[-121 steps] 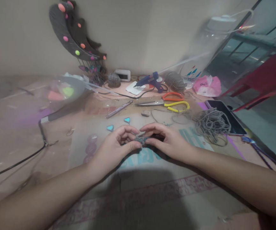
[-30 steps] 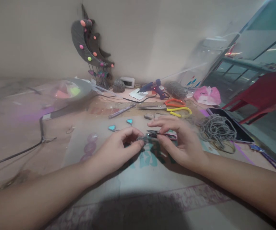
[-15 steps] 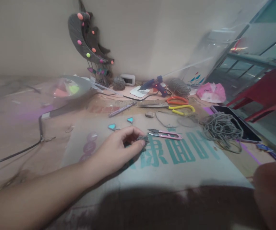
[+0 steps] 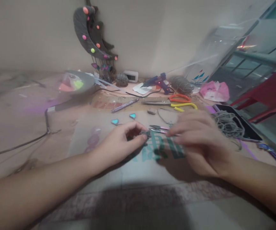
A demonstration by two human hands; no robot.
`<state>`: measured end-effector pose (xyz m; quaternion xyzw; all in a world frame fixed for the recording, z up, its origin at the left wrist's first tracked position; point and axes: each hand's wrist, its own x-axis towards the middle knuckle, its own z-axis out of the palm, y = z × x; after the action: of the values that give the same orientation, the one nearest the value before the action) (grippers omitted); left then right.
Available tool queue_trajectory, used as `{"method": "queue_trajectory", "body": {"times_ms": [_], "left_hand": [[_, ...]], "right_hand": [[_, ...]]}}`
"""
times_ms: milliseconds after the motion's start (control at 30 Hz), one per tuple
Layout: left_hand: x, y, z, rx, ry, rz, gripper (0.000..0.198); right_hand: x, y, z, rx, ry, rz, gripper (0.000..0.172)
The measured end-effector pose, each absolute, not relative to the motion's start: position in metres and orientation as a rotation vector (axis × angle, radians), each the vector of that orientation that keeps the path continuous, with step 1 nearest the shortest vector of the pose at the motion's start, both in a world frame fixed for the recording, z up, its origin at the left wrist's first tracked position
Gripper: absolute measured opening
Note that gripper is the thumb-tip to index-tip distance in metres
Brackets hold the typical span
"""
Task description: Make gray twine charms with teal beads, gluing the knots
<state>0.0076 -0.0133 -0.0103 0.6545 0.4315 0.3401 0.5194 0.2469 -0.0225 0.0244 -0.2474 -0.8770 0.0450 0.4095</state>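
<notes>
My left hand (image 4: pixel 121 140) pinches a small tangle of grey yarn (image 4: pixel 148 133) between thumb and fingers, low over a translucent sheet (image 4: pixel 77 137) with green lettering. My right hand (image 4: pixel 200 140) is smeared by motion to the right, its fingertips over the handles of thread snips (image 4: pixel 157 127) with short metal blades; whether it touches or holds them I cannot tell. Beyond my left hand lie a blue heart-shaped piece (image 4: pixel 115 122) and a second blue heart (image 4: pixel 132 116), both dark-rimmed.
Scissors (image 4: pixel 159 103) with orange and yellow handles lie behind the snips, beside a purple pen (image 4: pixel 125 105). Farther back are a glue gun (image 4: pixel 158 81), yarn balls (image 4: pixel 122 79) and a white device (image 4: pixel 131 76). Loose grey yarn (image 4: pixel 227 124) partly covers a dark tablet (image 4: pixel 250 131).
My right hand has come in from the lower right edge to above the snips. My left hand keeps its pinch on the yarn. The whole view has shifted slightly.
</notes>
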Motion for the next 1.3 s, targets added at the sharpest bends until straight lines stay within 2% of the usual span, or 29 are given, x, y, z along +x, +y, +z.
{"method": "queue_trajectory", "body": {"times_ms": [100,267,1000,1300], "left_hand": [[0.008,-0.012,-0.011,1.591,0.983,0.856,0.011],[0.010,-0.011,-0.010,1.582,0.965,0.882,0.009],[0.010,-0.011,-0.009,1.598,0.978,0.874,0.009],[0.009,-0.010,-0.012,1.584,0.965,0.858,0.011]], "right_hand": [[0.236,-0.010,0.013,-0.512,-2.251,-0.022,0.026],[0.233,-0.008,0.005,-0.608,-2.208,0.019,0.035],[0.232,-0.009,0.002,-0.598,-2.239,-0.007,0.032],[0.235,-0.012,0.003,-0.499,-2.310,-0.267,0.035]]}}
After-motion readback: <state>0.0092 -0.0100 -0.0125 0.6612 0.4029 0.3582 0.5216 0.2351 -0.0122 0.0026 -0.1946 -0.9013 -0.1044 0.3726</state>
